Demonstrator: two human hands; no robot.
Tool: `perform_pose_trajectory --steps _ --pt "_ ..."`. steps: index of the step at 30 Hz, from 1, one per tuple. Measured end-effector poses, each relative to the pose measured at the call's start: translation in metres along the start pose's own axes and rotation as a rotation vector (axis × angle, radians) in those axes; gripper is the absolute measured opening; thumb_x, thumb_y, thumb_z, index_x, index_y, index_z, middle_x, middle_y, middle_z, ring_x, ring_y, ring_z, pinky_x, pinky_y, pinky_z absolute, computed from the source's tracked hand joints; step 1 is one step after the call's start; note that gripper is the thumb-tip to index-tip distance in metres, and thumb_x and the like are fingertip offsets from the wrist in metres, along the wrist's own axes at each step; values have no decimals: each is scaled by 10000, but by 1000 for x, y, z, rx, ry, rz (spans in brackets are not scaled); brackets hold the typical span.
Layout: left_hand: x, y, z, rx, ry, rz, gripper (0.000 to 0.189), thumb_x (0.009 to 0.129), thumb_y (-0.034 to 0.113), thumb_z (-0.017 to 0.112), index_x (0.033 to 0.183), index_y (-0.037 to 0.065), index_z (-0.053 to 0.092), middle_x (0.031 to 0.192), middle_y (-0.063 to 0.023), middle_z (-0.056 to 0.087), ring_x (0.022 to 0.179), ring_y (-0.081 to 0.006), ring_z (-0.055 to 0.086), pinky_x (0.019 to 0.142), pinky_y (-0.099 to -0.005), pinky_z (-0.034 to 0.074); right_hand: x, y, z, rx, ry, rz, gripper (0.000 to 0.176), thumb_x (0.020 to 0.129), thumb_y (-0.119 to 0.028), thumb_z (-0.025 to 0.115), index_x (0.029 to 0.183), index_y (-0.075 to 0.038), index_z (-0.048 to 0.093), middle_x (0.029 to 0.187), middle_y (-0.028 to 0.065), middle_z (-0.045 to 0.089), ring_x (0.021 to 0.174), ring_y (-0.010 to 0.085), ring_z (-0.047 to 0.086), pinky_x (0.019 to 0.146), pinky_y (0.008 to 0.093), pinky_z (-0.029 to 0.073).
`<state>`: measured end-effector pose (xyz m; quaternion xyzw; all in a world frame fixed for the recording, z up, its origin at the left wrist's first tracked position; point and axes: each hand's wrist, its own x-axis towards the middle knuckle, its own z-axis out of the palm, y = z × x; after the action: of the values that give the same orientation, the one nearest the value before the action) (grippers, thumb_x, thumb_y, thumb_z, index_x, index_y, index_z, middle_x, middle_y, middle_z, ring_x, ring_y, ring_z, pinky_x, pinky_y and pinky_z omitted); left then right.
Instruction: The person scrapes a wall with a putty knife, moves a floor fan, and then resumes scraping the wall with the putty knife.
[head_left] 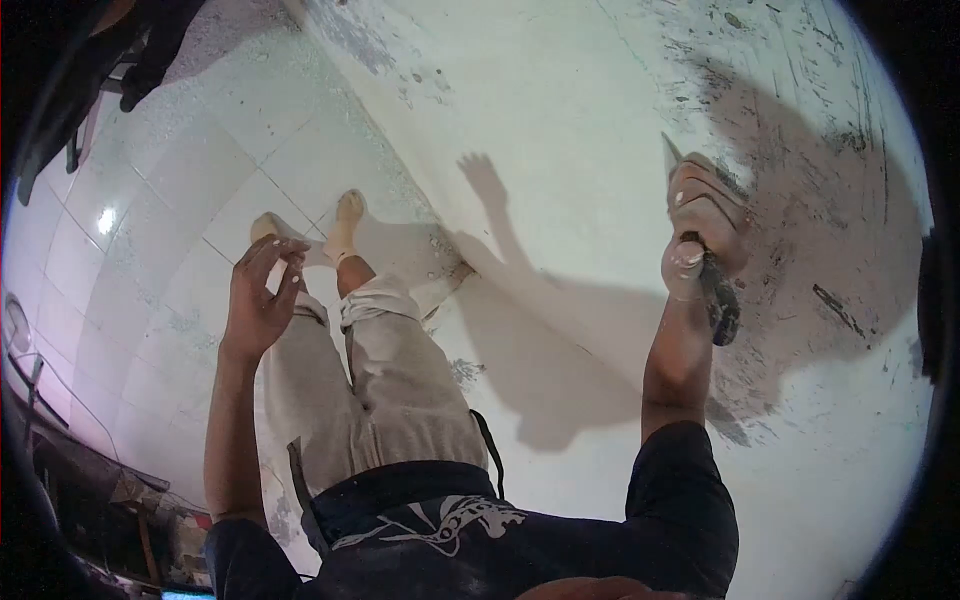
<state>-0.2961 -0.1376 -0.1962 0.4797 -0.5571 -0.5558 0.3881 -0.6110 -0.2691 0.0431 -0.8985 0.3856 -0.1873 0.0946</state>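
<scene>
My right hand point(705, 215) is wrapped around the black handle of a scraper point(722, 305), raised against the wall on the right. A thin pointed part of its metal blade shows past the knuckles; the rest of the blade is hidden by my fingers. Whitish dust or paste coats this hand. The wall point(560, 110) beside it is pale, with rough dark scrape marks at the upper right. On the other side, my left hand point(265, 290) hangs in the air above the floor, fingers loosely bent and apart from the thumb, with nothing visible in it.
Pale floor tiles point(190, 190) lie below, strewn with white crumbs along the wall's base. My feet stand close to that base. Another person's dark-clothed leg point(150, 60) shows at the upper left. Cables and dark clutter point(100, 510) lie at the lower left.
</scene>
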Motion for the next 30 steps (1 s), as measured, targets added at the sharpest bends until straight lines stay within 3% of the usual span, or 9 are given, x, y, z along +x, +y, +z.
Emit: perform_pose_trajectory --steps 3,5,9,12,16,17,21,27,30 --pt "-3 -2 -7 2 13 -85 296 644 -135 466 912 -42 549 843 -143 574 749 -252 558 684 -321 447 1 1 1 63 -56 1 538 854 -495 486 520 -95 351 483 21 322 446 167 379 440 268 328" --pt "-5 -5 -12 18 -33 -122 224 764 -127 474 952 -19 533 860 -126 591 768 -215 567 708 -319 457 9 -20 -2 117 -11 -25 570 855 -527 460 514 -93 321 486 8 295 445 161 365 432 270 292" --pt "-3 -7 -12 55 -64 -62 236 763 -129 474 961 -17 539 860 -124 593 766 -212 566 706 -319 459 16 -6 -4 33 -66 22 633 841 -629 340 546 -76 259 512 17 270 443 146 290 447 273 269" --pt "0 -6 -2 2 3 -34 294 641 -124 480 916 -43 548 815 -133 568 747 -242 564 675 -321 448 20 3 -2 -64 -74 -29 642 818 -651 356 555 -76 242 509 11 244 439 139 250 453 274 240" --pt "-3 -3 4 -27 -11 -78 299 642 -119 482 920 -35 552 813 -143 565 738 -272 559 679 -334 449 18 -16 1 250 121 -39 571 863 -546 393 570 -67 288 525 6 267 482 142 276 465 292 241" --pt "-4 -7 6 7 -22 -50 298 644 -121 481 920 -35 553 814 -142 565 738 -270 559 681 -335 449 18 -14 6 70 95 148 532 859 -500 422 572 -74 287 530 -3 265 488 139 280 479 301 266" --pt "-7 -9 8 13 -46 -73 290 662 -111 470 930 -31 547 814 -131 566 742 -245 565 679 -334 451 6 -7 2 127 240 134 460 852 -449 465 604 -76 358 562 -15 330 517 129 330 531 292 350" --pt "-15 -11 3 -13 -48 -42 276 671 -95 467 931 -36 539 829 -141 557 725 -220 551 662 -308 449 28 -3 16 234 3 -210 386 918 -419 407 735 -81 446 652 13 418 535 114 371 505 261 347" --pt "-14 -10 5 -78 -7 -124 265 674 -95 468 924 -39 538 820 -132 564 720 -213 553 657 -305 450 25 -20 24 215 65 -190 379 922 -410 399 754 -73 443 689 16 448 583 110 399 527 255 353"
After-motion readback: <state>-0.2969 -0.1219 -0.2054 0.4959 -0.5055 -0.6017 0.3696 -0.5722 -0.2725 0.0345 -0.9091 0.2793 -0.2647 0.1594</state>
